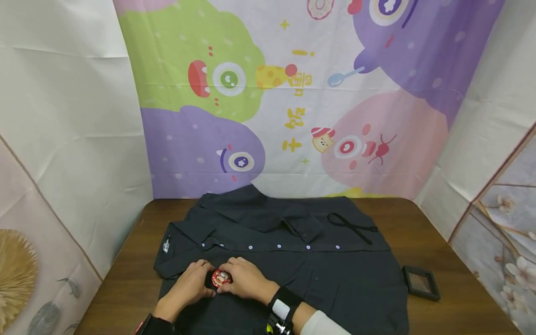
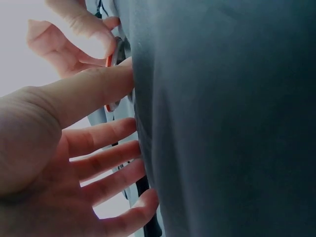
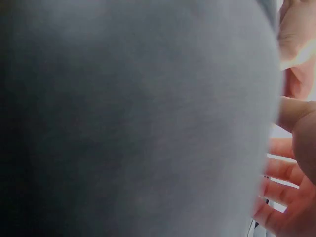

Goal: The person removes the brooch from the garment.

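A black short-sleeved shirt with pale buttons lies flat, covering much of the table. On its front, near the left side, is a round red button badge with a small picture. My right hand holds the badge at its right edge between thumb and forefinger. At the badge's left is my left hand; in the left wrist view its thumb crosses in front of the badge while its nearly straight fingers touch the cloth. Dark cloth fills most of the right wrist view and hides part of the right hand's fingertips.
A thin black ribbon lies crossed on the shirt's right part. Right of the shirt, a small black frame rests on the brown wooden table. Behind the table hangs a cartoon-print cloth. A straw-coloured round thing is at far left.
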